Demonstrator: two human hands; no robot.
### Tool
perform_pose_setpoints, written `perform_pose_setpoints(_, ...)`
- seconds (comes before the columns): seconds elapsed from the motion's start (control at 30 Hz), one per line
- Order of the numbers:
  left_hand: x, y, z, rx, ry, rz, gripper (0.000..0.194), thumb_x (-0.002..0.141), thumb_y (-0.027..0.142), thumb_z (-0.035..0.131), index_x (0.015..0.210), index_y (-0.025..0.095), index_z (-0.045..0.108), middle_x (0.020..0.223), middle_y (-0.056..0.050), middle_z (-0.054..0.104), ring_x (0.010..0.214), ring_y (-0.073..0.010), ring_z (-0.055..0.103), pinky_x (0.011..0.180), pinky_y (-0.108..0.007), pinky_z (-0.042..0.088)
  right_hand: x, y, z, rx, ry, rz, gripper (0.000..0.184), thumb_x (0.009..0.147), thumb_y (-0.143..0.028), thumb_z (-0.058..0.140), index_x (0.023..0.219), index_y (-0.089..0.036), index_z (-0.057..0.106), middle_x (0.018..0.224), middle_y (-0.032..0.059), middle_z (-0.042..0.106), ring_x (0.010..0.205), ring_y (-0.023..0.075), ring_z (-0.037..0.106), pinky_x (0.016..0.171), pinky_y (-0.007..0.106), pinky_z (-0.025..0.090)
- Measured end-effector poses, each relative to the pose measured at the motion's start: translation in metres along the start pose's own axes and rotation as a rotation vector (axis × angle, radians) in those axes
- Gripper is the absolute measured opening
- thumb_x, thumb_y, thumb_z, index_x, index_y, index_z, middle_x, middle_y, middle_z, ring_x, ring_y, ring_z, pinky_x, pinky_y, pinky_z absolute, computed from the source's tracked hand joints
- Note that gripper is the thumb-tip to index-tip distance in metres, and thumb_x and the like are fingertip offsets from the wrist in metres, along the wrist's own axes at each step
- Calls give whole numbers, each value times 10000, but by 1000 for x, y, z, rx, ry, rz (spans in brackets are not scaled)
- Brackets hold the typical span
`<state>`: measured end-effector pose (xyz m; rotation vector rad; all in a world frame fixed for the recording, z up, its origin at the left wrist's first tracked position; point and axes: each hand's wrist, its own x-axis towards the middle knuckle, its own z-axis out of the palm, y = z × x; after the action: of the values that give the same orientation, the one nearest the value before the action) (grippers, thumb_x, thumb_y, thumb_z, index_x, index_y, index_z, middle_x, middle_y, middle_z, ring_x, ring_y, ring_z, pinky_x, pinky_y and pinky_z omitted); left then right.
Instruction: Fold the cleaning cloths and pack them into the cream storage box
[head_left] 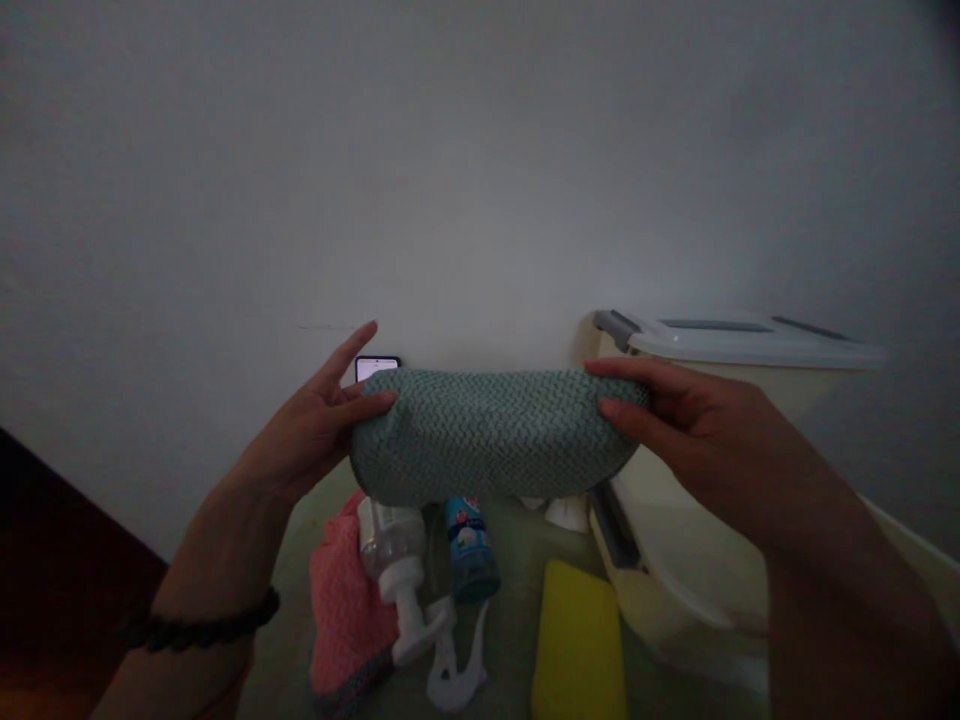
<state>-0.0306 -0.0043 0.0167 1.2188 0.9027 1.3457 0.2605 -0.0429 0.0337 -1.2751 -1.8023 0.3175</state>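
I hold a green textured cloth (487, 435), folded or rolled into a long pad, stretched between both hands at chest height in front of a pale wall. My left hand (315, 430) pinches its left end, index finger raised; a dark bead bracelet (202, 628) sits on that wrist. At the other end my right hand (690, 420) grips the cloth with fingers over the top. Below the cloth lie a pink cloth (345, 610), a white pump bottle (397, 570), a blue-labelled spray bottle (469, 560) and a yellow sponge (577, 640).
A cream plastic bin with a white lid (750, 340) stands at the right, close to my right arm. A phone with a lit screen (377, 366) leans against the wall behind the cloth. Dark furniture (52, 580) fills the lower left corner.
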Motion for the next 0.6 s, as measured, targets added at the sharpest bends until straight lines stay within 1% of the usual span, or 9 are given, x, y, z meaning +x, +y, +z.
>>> perform_pose_setpoints(0.1,1,1,-2,-77,92,78,712,745,15,619,1358,321,425,761,1,699,673,-119,665,632,-175,550,-1,-3,-1,43,36,12,341,793,-280,626,1130,-244,656,860,17,721,676,159,657,567,280,528)
perform_pose_setpoints(0.17,2,1,-6,-62,108,25,600,768,72,627,1315,280,494,796,-13,705,666,-115,657,608,-163,545,-2,-7,1,77,143,10,313,780,-265,646,1092,-259,678,847,7,731,676,163,670,574,286,550)
perform_pose_setpoints(0.27,4,-1,-11,13,39,-125,503,776,154,651,1266,214,553,837,-46,706,675,-135,664,566,-174,540,-3,-14,5,112,325,-17,254,774,-250,664,1025,-265,707,891,2,739,773,187,689,669,326,581)
perform_pose_setpoints(0.3,5,-2,-12,-6,37,-139,500,779,165,649,1268,205,549,835,-47,706,678,-139,666,569,-182,543,-4,-16,7,126,381,-36,244,778,-249,664,1017,-263,710,923,4,737,822,196,688,722,343,580)
perform_pose_setpoints(0.37,7,-2,-11,-137,86,-92,513,797,154,620,1296,209,512,821,-27,705,683,-130,667,610,-192,552,-6,-19,9,146,461,-68,236,796,-248,649,1024,-262,705,983,10,727,908,212,675,809,368,562)
perform_pose_setpoints(0.43,8,-2,-8,-293,149,-13,560,805,87,572,1332,242,459,818,4,707,692,-111,667,659,-191,556,-7,-21,10,150,467,-70,243,809,-250,634,1044,-272,692,1021,12,716,948,224,665,840,381,549)
perform_pose_setpoints(0.5,8,-1,-6,-348,179,55,639,790,12,531,1360,277,416,823,18,712,709,-104,671,686,-189,555,-8,-21,9,114,408,-37,240,796,-248,647,1029,-279,697,998,13,721,917,235,674,800,390,562)
perform_pose_setpoints(0.57,5,-1,-6,-282,135,75,676,780,-12,528,1367,300,408,834,11,719,733,-110,675,705,-197,553,-9,-21,8,77,391,-28,215,783,-254,660,990,-285,711,953,3,732,875,229,685,763,383,574)
perform_pose_setpoints(0.6,4,-1,-7,-224,77,54,666,780,-2,546,1359,305,424,836,3,722,740,-115,676,711,-203,552,-9,-21,8,65,405,-34,205,788,-262,654,983,-293,713,947,-6,733,874,223,686,766,377,574)
